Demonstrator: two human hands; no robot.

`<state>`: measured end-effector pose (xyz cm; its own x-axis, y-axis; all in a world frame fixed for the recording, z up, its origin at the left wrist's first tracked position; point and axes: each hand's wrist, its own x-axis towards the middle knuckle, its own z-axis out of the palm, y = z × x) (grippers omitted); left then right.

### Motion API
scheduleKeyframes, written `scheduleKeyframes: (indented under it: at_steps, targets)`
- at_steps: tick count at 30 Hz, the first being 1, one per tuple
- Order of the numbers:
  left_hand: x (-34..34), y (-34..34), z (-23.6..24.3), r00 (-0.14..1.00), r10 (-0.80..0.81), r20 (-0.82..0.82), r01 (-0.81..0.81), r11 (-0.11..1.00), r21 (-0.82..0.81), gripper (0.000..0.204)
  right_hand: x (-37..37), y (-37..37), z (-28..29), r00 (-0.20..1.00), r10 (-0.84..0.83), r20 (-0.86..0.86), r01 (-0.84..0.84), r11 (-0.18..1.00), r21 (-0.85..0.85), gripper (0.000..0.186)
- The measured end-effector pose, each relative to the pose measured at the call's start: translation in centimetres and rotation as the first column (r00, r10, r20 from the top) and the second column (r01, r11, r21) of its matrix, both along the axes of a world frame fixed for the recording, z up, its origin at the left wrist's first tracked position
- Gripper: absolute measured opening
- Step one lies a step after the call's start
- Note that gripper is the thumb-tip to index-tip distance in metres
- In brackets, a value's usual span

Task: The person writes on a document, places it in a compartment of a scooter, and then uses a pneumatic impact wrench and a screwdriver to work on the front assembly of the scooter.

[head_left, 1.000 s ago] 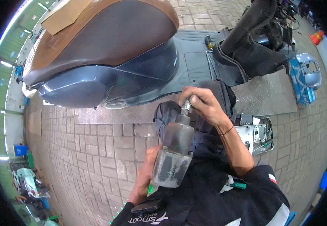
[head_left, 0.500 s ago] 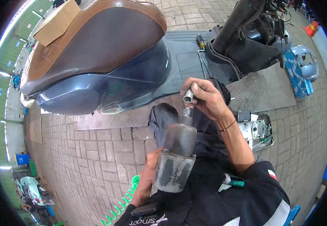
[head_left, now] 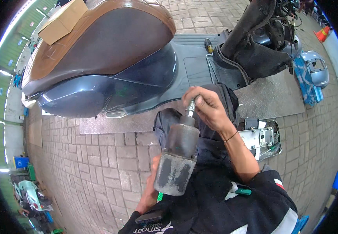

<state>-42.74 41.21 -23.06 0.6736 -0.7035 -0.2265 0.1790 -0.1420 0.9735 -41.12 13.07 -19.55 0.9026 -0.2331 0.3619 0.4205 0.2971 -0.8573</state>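
Note:
My left hand (head_left: 152,185) is closed around the handle of a worn grey impact wrench (head_left: 176,167), whose body hides most of the fingers. The wrench stands over my lap with its drive end pointing away from me. Between the bent thumb and fingers of my right hand (head_left: 210,109) is a small chrome socket (head_left: 191,107). It is lined up against the tip of the wrench; whether it is fully seated I cannot tell. A bit of green air hose (head_left: 160,196) shows below the wrench.
Ahead lies a scooter with a brown seat (head_left: 110,39) and a grey footboard (head_left: 196,70), on which a screwdriver (head_left: 208,45) and a bent metal bar (head_left: 211,68) rest. A cardboard box (head_left: 63,22) sits on the seat. Removed parts (head_left: 260,137) lie on the brick floor at my right.
My right hand has brought the socket onto the wrench's tip; before, they were apart. The wrench has shifted slightly left and toward me. Less of the green hose shows.

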Motion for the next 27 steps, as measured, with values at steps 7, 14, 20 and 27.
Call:
scheduleKeyframes:
  at_steps: [7, 14, 20, 27]
  targets:
    - [-0.2, -0.4, -0.3, 0.997, 0.004, -0.078, -0.006, 1.000, -0.023, 0.059, -0.6, -0.6, 1.5, 0.998, -0.014, 0.057, 0.031, 0.948, -0.316, 0.041]
    - [0.1, -0.4, -0.8, 0.997, -0.019, -0.079, 0.015, 0.999, -0.049, 0.057, -0.1, 0.2, 1.7, 0.999, -0.013, 0.036, 0.023, 0.949, -0.314, 0.044]
    - [0.2, 2.6, -8.2, 0.983, 0.053, -0.176, -0.063, 0.997, -0.049, 0.036, 1.0, 2.2, 1.1, 0.987, 0.112, -0.115, -0.070, 0.945, 0.319, 0.068]
    - [3.8, -2.7, 2.2, 0.668, -0.144, 0.730, 0.112, 0.989, 0.092, 0.046, -0.7, 3.6, -0.7, 0.946, 0.307, -0.107, -0.162, 0.732, 0.662, 0.074]
